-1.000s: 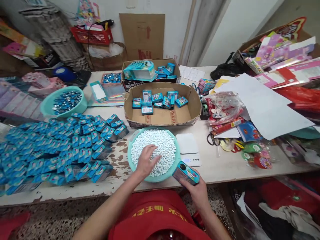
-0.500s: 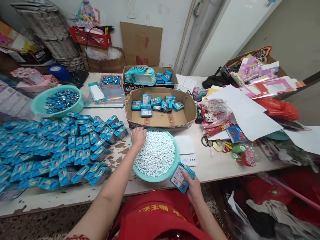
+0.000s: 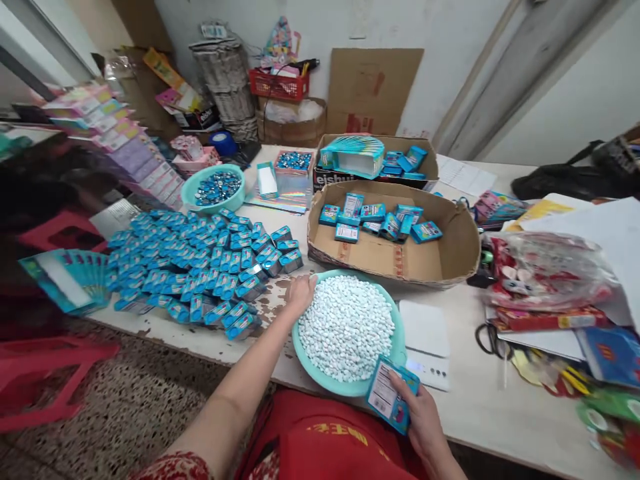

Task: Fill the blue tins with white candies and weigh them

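Observation:
A teal bowl [image 3: 350, 388] heaped with small white candies [image 3: 347, 327] sits at the table's near edge. My left hand [image 3: 299, 295] is at the bowl's far-left rim, fingers curled over the edge. My right hand [image 3: 425, 417] holds a small blue box [image 3: 387, 399] just in front of the bowl's near-right rim, white label side up. A large spread of the same blue boxes [image 3: 200, 267] covers the table to the left of the bowl.
Behind the bowl a cardboard tray [image 3: 450, 260] holds several blue boxes. A white scale [image 3: 425, 340] lies right of the bowl. A second teal bowl [image 3: 215, 190] holds shiny blue pieces. Scissors [image 3: 487, 340] and packets clutter the right. A red stool [image 3: 50, 380] stands below left.
My left hand left the top of the candies and went to the bowl's far-left rim. My right hand turned the blue box label side up. The view swung left.

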### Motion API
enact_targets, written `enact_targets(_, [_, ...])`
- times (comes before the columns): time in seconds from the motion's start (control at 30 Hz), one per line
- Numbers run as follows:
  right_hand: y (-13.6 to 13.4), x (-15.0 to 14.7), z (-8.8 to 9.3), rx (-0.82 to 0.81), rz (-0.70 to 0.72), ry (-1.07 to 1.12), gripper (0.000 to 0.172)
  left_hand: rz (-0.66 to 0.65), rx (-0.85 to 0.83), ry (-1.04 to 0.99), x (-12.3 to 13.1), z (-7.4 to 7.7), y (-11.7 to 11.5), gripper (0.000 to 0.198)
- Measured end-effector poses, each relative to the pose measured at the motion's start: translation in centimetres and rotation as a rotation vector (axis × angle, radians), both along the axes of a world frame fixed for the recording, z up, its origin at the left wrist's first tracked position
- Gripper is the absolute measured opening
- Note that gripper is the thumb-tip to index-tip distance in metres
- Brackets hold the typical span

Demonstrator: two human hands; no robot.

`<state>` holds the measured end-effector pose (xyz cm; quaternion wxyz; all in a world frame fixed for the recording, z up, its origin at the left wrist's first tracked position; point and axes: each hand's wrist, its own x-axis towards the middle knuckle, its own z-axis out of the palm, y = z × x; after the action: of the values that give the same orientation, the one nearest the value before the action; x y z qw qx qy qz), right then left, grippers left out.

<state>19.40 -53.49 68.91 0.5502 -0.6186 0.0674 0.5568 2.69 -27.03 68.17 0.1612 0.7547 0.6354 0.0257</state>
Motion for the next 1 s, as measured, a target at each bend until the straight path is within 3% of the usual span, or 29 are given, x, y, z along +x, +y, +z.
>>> enact_targets(0.07, [-0.3,0.6,0.3,0.013,0.015,-0.086,0.066,-0.054,0.119,-0.051,0.7,0.1,-0.8,0.043])
enact_targets(0.13, [-0.5,1.1,1.0,0.022,-0.009,-0.275,0.07,-0.234,0.196,-0.149,2.3,0.2,-1.6,0.042])
enact_targets(0.2, [-0.4,1.4,2.0,0.059,0.012,-0.47,0.063,-0.456,0.181,-0.229,4.2,0.2,-2.4,0.042])
enact_targets(0.27, [-0.1,1.6,2.9,0.115,0.084,-0.587,0.052,-0.578,0.139,-0.239,6.0,0.2,-3.0,0.045])
enact_targets(0.47, [-0.3,-0.1,3.5,0.185,0.122,-0.718,0.04,-0.567,0.051,-0.081,7.8,0.9,-4.3,0.05])
enact_targets(0.73, [-1.2,-4.6,3.3,0.341,0.253,-0.852,0.029,-0.608,0.178,0.103,7.9,1.0,-5.8,0.041])
enact_targets(0.87, [-1.0,-4.0,3.2,0.287,0.162,-0.851,0.03,-0.624,0.233,0.064,7.7,0.4,-5.9,0.038])
enact_targets(1.0, [-0.3,-2.9,3.3,0.227,0.081,-0.85,0.033,-0.506,0.199,-0.125,7.6,0.1,-5.9,0.031])
